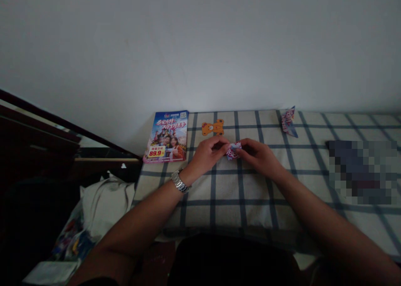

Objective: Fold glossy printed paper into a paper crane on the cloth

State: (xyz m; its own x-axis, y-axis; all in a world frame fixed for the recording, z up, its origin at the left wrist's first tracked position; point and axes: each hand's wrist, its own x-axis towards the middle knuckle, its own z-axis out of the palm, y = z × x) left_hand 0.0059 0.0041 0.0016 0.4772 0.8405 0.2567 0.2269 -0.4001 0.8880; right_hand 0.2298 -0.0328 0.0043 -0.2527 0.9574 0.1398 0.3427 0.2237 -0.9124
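Note:
A small piece of folded printed paper (233,151), red and white with a pale blue part, is pinched between my two hands above the checked cloth. My left hand (213,149) grips its left edge between thumb and fingertips; a metal watch (181,181) is on that wrist. From the other side, my right hand (257,155) has its thumb on the front of the paper and its fingers behind. Just beyond my left hand lies a flat brown bear figure (213,128). Farther right, near the wall, is another folded printed paper (288,122) with a pointed top.
Leaflets (167,136) with a castle picture and "89.9" lie at the cloth's left end. The checked cloth (200,213) covers the surface up to the wall (219,47). A pixelated dark object (360,171) lies at right. White bags (108,202) are below left.

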